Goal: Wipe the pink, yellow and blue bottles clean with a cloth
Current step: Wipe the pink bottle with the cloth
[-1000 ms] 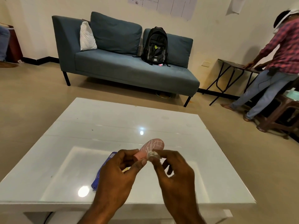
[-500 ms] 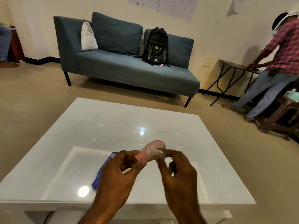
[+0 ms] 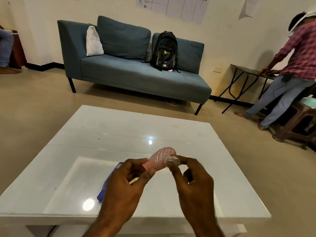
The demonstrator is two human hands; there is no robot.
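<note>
My left hand (image 3: 124,187) grips the neck end of a small pink bottle (image 3: 159,159) marked with white scribbles, held above the white table (image 3: 102,134). My right hand (image 3: 193,182) pinches a small wad of white cloth (image 3: 171,160) against the bottle's right side. A blue bottle (image 3: 106,183) lies on the table, mostly hidden behind my left hand. A sliver of yellow (image 3: 134,181), perhaps the yellow bottle, shows between my left thumb and fingers.
A blue sofa (image 3: 133,72) with a black backpack (image 3: 164,51) stands beyond the table. At the right a person (image 3: 290,71) leans on a folding table (image 3: 248,74), with wooden stools nearby. Another person's leg shows at far left.
My right hand has slid the cloth wad up and rightward along the pink bottle's side. My left hand keeps its hold on the bottle.
</note>
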